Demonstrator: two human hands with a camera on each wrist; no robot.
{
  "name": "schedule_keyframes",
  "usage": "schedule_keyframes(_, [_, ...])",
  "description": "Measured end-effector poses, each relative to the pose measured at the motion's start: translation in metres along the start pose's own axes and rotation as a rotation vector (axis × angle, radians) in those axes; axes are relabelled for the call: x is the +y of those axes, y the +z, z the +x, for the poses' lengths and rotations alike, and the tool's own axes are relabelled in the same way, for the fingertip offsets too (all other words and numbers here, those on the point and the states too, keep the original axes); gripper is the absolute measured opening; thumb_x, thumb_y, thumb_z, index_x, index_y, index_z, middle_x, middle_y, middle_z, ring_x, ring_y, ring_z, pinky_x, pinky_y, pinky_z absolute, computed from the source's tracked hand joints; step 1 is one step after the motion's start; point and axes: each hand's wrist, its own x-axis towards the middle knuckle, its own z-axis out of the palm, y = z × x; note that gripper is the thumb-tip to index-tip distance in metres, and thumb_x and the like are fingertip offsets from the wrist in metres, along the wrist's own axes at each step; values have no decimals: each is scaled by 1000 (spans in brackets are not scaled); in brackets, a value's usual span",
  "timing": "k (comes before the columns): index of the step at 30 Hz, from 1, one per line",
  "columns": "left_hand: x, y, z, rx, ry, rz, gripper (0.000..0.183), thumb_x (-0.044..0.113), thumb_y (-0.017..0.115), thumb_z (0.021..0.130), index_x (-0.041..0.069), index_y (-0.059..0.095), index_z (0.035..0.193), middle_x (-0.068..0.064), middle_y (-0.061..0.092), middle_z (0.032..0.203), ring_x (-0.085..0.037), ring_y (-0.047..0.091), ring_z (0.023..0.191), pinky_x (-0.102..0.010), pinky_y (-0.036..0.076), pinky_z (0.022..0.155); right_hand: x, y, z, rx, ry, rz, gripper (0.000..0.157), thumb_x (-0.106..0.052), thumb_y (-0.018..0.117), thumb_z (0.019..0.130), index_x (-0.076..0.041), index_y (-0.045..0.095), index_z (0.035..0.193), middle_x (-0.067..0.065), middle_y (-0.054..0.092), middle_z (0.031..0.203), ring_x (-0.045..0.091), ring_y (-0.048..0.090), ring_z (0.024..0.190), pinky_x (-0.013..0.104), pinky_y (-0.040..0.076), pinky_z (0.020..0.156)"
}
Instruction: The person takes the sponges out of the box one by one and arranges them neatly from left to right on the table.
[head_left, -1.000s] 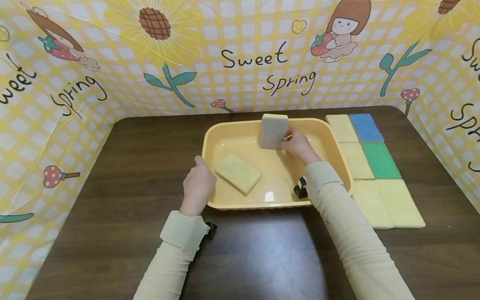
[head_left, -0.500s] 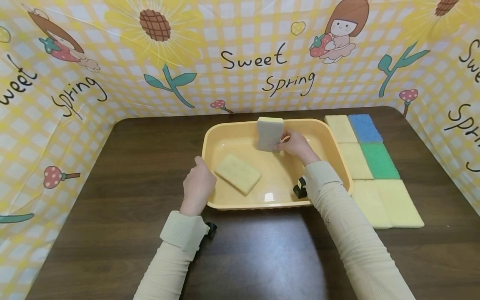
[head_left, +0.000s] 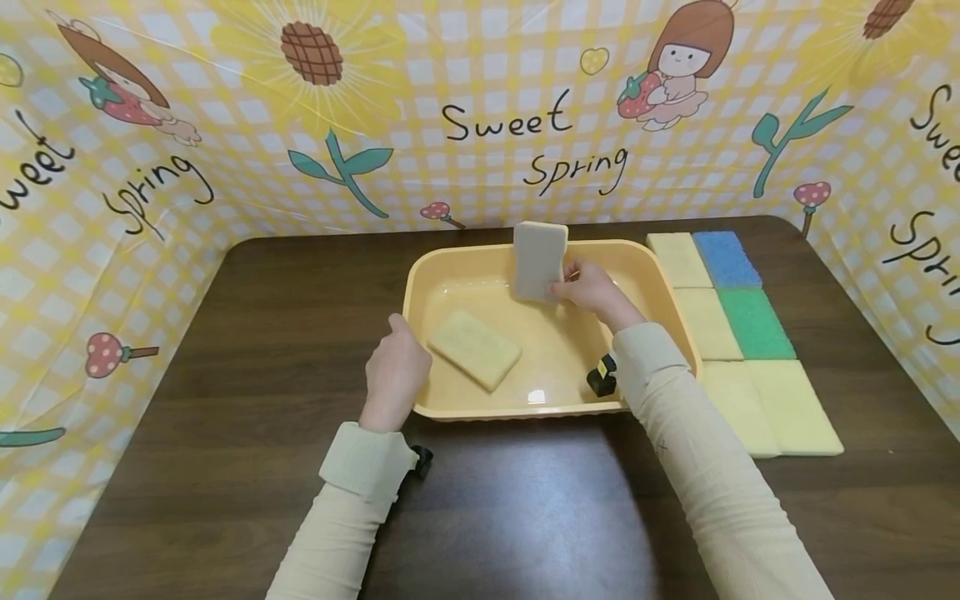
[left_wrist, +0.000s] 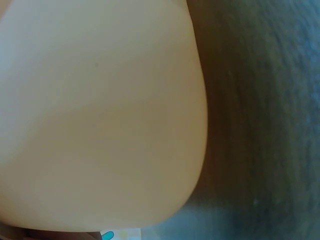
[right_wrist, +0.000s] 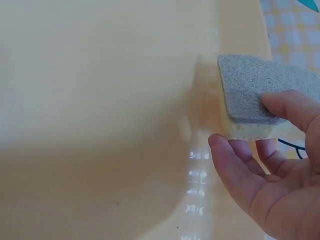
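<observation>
My right hand (head_left: pixel 597 294) pinches a scouring sponge (head_left: pixel 538 262) near its lower right edge, inside the far part of a yellow plastic tray (head_left: pixel 561 354). The sponge stands upright, its grey scouring face towards me. In the right wrist view the thumb presses that grey face (right_wrist: pixel 242 87), with fingers (right_wrist: pixel 239 172) under the pale foam side. A second sponge (head_left: pixel 476 348), pale yellow side up, lies flat at the tray's left. My left hand (head_left: pixel 397 371) grips the tray's left rim; its fingertips are hidden. The left wrist view shows mostly the forearm-side skin of that hand (left_wrist: pixel 105 125), blurred.
Right of the tray, sponges lie in two columns: several pale yellow ones (head_left: pixel 797 407), a green one (head_left: pixel 756 323) and a blue one (head_left: pixel 726 259). The dark wooden table (head_left: pixel 285 317) backs onto a patterned yellow cloth (head_left: pixel 480 50).
The right hand's sponge has shifted slightly left, dipped a little, then its top edge has risen again. The left hand and the flat sponge have stayed put.
</observation>
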Motion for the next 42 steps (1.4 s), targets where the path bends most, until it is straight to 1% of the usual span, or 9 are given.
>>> schedule_keyframes(3, [0, 0, 0, -4, -7, 5, 32, 7, 44, 90, -3, 35, 118, -21, 60, 81, -29, 58, 63, -37, 41, 51, -3, -2, -2, 2, -13, 43, 23, -17, 59, 89, -3, 42, 94, 16, 52, 104, 21, 51, 89, 28, 44, 75])
schedule_keyframes(7, [0, 0, 1, -11, -16, 5, 31, 8, 43, 90, -3, 35, 118, -20, 60, 80, -28, 58, 62, -36, 40, 50, -5, -5, -5, -1, -7, 93, 23, -16, 58, 89, -5, 39, 92, 12, 48, 100, 16, 49, 82, 32, 47, 81])
schedule_keyframes(10, [0, 0, 1, -17, -23, 10, 31, 8, 43, 91, -3, 34, 119, -20, 60, 80, -27, 57, 62, -35, 40, 49, -6, -7, -6, -6, 8, 101, 22, -16, 58, 89, -6, 38, 92, 11, 47, 103, 16, 50, 84, 35, 47, 87])
schedule_keyframes(16, [0, 1, 1, -26, -28, 14, 32, 8, 43, 91, -3, 34, 120, -19, 59, 79, -27, 57, 61, -34, 40, 49, -10, -14, -9, -10, -14, 105, 24, -20, 57, 88, -2, 42, 95, 13, 49, 108, 21, 52, 95, 36, 48, 90])
schedule_keyframes(23, [-1, 0, 1, -23, -26, 13, 33, 8, 43, 91, -4, 34, 120, -18, 58, 78, -27, 57, 61, -34, 39, 49, -26, -20, -19, 23, -21, 172, 39, -22, 55, 91, 5, 42, 114, 10, 48, 107, 15, 54, 86, 29, 50, 88])
schedule_keyframes(24, [-1, 0, 1, -22, -25, 13, 32, 8, 42, 91, -4, 34, 120, -18, 59, 78, -27, 57, 61, -34, 39, 49, -29, -21, -20, 26, -12, 171, 38, -21, 54, 92, 6, 41, 116, 11, 47, 107, 15, 53, 87, 31, 49, 90])
schedule_keyframes(29, [-1, 1, 1, -12, -21, 13, 31, 8, 42, 91, -3, 35, 119, -19, 60, 79, -28, 58, 62, -36, 40, 49, -38, -27, -28, 48, -17, 168, 32, -22, 54, 93, 2, 43, 112, 7, 47, 104, 13, 53, 87, 33, 47, 93])
schedule_keyframes(36, [-1, 1, 1, -9, -20, 16, 33, 8, 43, 91, -4, 34, 120, -20, 61, 81, -29, 59, 63, -37, 41, 50, -38, -41, -40, 64, -24, 146, 40, -26, 54, 94, 2, 46, 120, 13, 52, 119, 22, 55, 101, 40, 45, 99])
schedule_keyframes(42, [1, 0, 1, -14, -21, 7, 34, 8, 44, 90, -4, 34, 121, -21, 61, 82, -28, 59, 64, -37, 42, 52, -29, -55, -49, 77, -16, 110, 47, -30, 54, 94, 2, 45, 127, 20, 50, 133, 30, 56, 111, 41, 45, 100])
